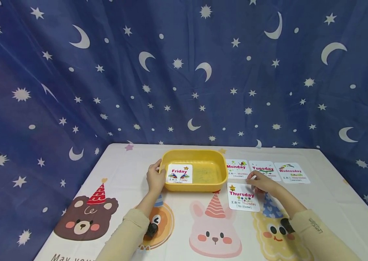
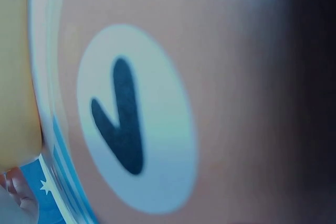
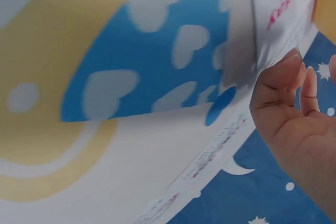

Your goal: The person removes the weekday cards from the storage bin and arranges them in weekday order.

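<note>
starry cloth backdrop (image 1: 157, 87); left hand (image 1: 156, 177) grips rounded tray (image 1: 193, 187); right hand (image 1: 264, 181), half-open, empty, near square thursday card (image 1: 240, 198).

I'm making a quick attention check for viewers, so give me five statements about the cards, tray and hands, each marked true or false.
1. The Friday card is inside the yellow tray. True.
2. The Thursday card lies nearer the person than the Monday card. True.
3. The left hand holds the Thursday card. False: the left hand holds the yellow tray's left side.
4. In the head view, the right hand hides part of the Tuesday card. True.
5. The Wednesday card lies between the Monday card and the Tuesday card. False: the Wednesday card is at the right end of that row.
</note>
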Tool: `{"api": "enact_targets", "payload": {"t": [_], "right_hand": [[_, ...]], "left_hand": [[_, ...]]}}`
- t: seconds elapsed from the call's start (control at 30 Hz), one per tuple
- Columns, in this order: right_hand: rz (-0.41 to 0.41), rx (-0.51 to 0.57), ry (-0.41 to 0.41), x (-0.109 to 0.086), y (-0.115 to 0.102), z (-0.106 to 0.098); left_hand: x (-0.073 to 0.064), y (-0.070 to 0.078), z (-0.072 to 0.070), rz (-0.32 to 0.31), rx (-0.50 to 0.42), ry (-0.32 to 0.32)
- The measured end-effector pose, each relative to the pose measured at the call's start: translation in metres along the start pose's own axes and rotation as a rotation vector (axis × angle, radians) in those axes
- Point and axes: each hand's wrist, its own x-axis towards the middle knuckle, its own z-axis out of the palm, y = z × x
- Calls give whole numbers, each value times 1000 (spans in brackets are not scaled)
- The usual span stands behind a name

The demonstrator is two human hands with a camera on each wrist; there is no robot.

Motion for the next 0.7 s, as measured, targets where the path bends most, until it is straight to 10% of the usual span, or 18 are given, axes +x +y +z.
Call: {"api": "enact_targets", "payload": {"t": [0.7], "right_hand": [[-154,28,12,20,-73,9]], "left_hand": [[0,-2,0,13,2,7]]}}
